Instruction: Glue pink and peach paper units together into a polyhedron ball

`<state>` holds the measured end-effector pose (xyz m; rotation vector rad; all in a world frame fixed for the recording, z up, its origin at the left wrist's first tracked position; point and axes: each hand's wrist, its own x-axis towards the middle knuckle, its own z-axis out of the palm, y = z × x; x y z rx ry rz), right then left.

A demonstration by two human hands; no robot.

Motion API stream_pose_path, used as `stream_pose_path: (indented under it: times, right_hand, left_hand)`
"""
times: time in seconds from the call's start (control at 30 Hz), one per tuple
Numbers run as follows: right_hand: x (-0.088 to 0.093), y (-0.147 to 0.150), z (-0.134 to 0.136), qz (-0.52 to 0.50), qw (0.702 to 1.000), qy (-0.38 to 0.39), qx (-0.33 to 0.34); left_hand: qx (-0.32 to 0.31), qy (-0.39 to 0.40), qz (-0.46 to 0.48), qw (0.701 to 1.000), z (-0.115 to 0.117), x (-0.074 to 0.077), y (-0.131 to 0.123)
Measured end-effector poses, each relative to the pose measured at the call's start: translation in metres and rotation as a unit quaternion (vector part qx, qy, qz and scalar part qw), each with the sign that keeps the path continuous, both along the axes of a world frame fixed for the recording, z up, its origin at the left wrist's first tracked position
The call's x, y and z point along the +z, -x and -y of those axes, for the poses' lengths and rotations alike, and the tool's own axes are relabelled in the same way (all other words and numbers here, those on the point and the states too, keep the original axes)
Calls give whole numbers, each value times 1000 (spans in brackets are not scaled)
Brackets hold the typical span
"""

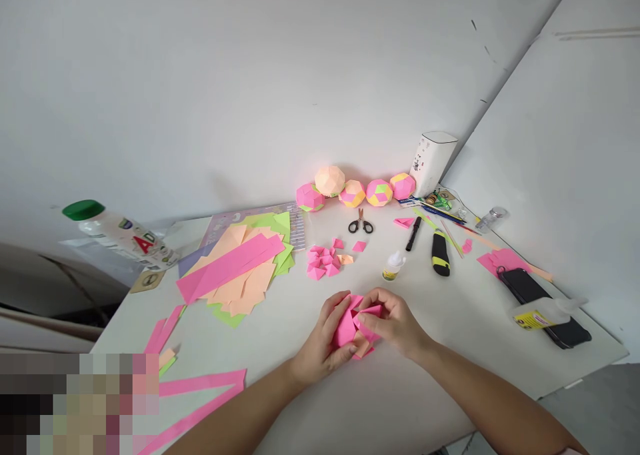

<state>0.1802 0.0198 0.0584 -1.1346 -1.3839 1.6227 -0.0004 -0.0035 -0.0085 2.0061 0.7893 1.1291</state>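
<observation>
A pink and peach folded-paper ball (345, 330), with gaps between its folded pieces, is held over the near middle of the table. My left hand (323, 338) wraps round its left side, thumb underneath. On its upper right, my right hand (393, 321) pinches a pink paper flap of the ball between thumb and fingers. Beyond my hands lies a pile of small folded pink paper pieces (323, 263), with a peach one at its edge. A small glue bottle (393, 267) stands just past my right hand.
Finished paper balls (379, 193) line the wall beside a white container (434, 161). Scissors (361, 223), a black pen (413, 234) and a utility knife (440, 253) lie ahead. Paper strips (240, 268) and a white bottle (125, 238) are left; a phone (570, 335) and larger glue bottle (543, 313) are right.
</observation>
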Motion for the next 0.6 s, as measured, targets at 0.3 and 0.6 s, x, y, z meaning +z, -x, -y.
stream_pose_path:
  times: [0.3,0.6]
  right_hand:
    - [-1,0,-1,-2,999,34,25]
    - [9,-13,-15,-32,993,82,80]
  left_hand:
    - [-16,15,-8,1000,1,-3,-2]
    - [-10,26,-1,1000,1,-3,-1]
